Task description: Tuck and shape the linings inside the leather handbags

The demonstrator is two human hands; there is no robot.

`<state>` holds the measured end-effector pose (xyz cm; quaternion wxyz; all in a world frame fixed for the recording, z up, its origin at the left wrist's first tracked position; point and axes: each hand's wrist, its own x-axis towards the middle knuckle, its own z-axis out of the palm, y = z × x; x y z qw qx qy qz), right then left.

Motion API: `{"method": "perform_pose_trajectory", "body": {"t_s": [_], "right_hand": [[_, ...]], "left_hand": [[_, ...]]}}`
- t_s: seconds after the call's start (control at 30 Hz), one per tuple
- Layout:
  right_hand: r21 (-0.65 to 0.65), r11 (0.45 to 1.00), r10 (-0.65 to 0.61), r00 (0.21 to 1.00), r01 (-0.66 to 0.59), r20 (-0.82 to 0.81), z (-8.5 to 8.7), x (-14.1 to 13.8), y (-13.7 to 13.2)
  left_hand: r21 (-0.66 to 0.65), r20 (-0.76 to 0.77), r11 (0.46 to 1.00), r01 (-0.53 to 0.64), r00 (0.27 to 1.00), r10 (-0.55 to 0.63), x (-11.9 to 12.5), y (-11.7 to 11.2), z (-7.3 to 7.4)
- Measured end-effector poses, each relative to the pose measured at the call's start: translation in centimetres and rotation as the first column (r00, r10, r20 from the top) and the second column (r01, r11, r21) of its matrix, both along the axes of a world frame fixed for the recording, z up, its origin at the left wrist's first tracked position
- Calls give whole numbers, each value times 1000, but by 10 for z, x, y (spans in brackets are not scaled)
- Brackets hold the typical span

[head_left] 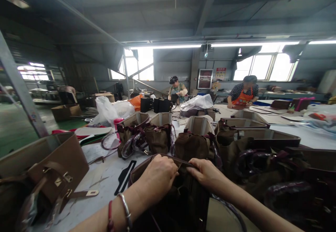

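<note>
A dark brown handbag (pixel 181 204) stands open on the white worktable right in front of me. My left hand (pixel 157 177) grips its upper rim with the fingers curled over the edge; a silver bangle and a red cord circle that wrist. My right hand (pixel 207 174) pinches the same rim just to the right, fingers closed on the fabric. The bag's inside is dark and I cannot see into it.
Several brown handbags (pixel 157 137) crowd the table (pixel 105 186) beyond my hands, more at the right. A tan bag with buckled straps (pixel 55 169) lies at the left. White plastic sacks (pixel 107 111) sit further back. Two people work at the far end.
</note>
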<state>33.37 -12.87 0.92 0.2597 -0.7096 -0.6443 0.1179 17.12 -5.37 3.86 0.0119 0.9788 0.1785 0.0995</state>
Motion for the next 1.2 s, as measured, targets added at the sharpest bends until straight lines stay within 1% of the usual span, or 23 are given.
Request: {"method": "perform_pose_trajectory", "body": {"t_s": [0.17,0.27,0.33,0.4,0.47,0.53,0.6,0.73,0.9,1.07,1.2], "right_hand": [[17,1000,-3,1000,3,-6,-1,1,3],[10,1000,15,999,-15,-42,-4,5,5],[3,999,34,996,-34,-78,-7,7,5],[-7,998,63,990,-65,-125,-8,10,5],[-21,994,98,980,-103,-173,-9,12,5],[-31,989,132,963,-143,-233,-8,13,4],[-40,983,161,939,-181,-303,-7,14,3],[-67,971,182,896,-228,-406,-4,14,2],[-92,963,172,843,-252,-510,-2,14,1],[-100,961,161,812,-259,-562,-6,16,1],[-96,958,162,787,-270,-595,-10,18,4]], "left_hand": [[139,-18,981,135,991,-133,-6,-6,-5],[178,-1,971,160,987,-163,-11,-6,-5],[153,35,982,112,992,-118,-15,-5,-3],[113,75,993,34,996,-43,-19,-2,1],[94,106,995,-40,994,30,-22,0,4],[95,144,992,-82,987,68,-22,1,6],[78,196,992,-98,977,81,-20,3,6],[-38,288,993,-114,950,120,-15,8,2],[-189,317,977,-101,935,158,-8,16,-4],[-231,313,961,-151,924,220,-3,18,-4],[-243,295,955,-169,925,239,0,21,-4]]}}
